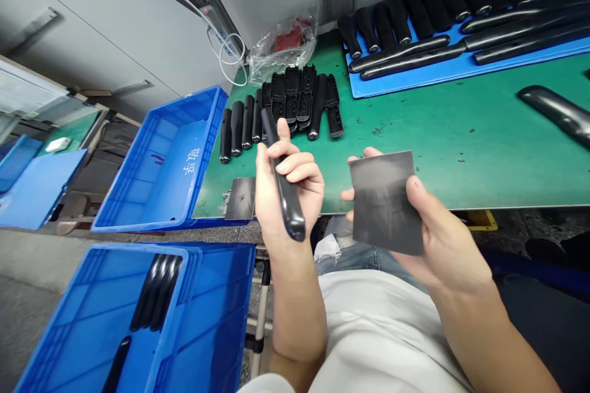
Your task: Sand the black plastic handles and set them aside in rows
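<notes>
- Currently, your left hand (307, 184) closes around a glossy black plastic handle (286, 196), fingers curled over it against the palm, its rounded lower end towards your wrist
- That handle is held in the air, tilted, over the front edge of your green worktop (461, 178), nearer the left corner than the right
- Your right hand (437, 233) pinches a dark grey square sheet (385, 202), thumb on its right edge and fingers behind; the sheet and the handle are apart
- A second dark sheet (239, 198) lies at the worktop's front left corner, beside your left wrist
- Beyond your left hand, near the worktop's left edge, you have a row of closed black handles (236, 129), then black shells (292, 95) with ribbed insides showing
- Towards the back left corner sits a clear plastic bag (262, 64) with something red inside
- Along the back edge, to your right, a blue mat (369, 87) bears many black pieces (418, 17)
- Beside the worktop's left edge stands a blue crate (152, 135); a lower blue crate (83, 301) holds several black handles (154, 295)
</notes>
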`<state>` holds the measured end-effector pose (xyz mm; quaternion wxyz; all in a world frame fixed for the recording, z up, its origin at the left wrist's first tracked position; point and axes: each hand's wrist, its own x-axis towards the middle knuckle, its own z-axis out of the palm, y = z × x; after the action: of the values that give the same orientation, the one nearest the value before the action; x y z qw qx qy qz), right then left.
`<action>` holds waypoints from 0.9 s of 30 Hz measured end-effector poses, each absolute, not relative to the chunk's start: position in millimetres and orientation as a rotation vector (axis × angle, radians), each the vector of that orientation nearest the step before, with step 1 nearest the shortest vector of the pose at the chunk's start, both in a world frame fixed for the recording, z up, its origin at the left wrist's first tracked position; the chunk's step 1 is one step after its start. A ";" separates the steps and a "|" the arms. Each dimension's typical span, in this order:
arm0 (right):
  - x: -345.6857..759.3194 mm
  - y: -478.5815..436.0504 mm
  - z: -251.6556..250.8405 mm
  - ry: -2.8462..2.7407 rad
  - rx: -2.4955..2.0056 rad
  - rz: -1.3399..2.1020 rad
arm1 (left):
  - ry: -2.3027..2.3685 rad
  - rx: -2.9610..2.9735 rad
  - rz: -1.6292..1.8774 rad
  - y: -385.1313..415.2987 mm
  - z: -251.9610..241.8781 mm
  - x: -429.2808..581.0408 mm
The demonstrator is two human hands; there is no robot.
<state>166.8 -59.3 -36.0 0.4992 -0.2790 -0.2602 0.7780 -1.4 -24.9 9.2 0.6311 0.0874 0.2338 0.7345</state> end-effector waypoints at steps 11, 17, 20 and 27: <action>164.9 -78.0 -51.3 -1.562 -0.537 1.018 | 0.608 0.164 1.627 -31.7 11.4 4.3; 157.7 -71.7 -45.5 -1.856 -0.368 0.496 | 0.543 0.103 1.609 -31.3 12.9 7.8; 149.1 -75.2 -39.3 -2.041 -0.140 0.300 | 0.538 0.105 1.599 -32.3 12.6 10.0; 150.9 -75.2 -47.4 -2.081 -0.071 0.280 | 0.787 0.143 1.574 -11.2 5.5 -5.6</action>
<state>150.9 -75.2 -47.4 0.4972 -0.0295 -0.8594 0.1158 -5.6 -11.2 5.5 0.6350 0.0628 0.3444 0.6886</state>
